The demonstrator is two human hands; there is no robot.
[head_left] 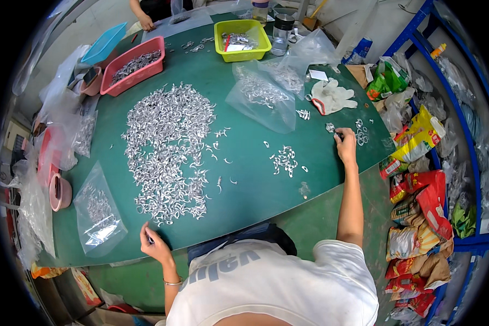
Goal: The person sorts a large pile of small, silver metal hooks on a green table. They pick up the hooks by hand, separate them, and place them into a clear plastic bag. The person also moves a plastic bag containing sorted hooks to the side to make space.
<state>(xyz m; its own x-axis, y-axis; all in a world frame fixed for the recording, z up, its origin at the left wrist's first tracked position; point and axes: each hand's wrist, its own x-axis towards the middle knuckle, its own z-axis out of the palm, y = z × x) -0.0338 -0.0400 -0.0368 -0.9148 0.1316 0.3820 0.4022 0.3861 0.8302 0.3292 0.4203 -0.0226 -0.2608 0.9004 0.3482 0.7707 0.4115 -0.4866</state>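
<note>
My left hand [155,248] is at the table's near edge, just below a large heap of small curved silver metal parts [168,146]. Its fingers are curled around something dark that I cannot make out. Far to the right, my right hand [346,143] reaches down to the tabletop with fingers pinched together; what they grip is hidden. A small cluster of metal parts [330,127] lies beside those fingertips, and several metal rings [361,132] are just right of them. Between my hands sits a smaller group of silver parts [285,161].
A white glove [332,96] and clear bags of parts [262,93] lie beyond my right hand. A pink basin [158,64], a yellow-green basin [263,43] and a jar [281,37] stand farther back. Another person's hand [146,22] is at the far edge. Blue shelving [462,103] borders the right.
</note>
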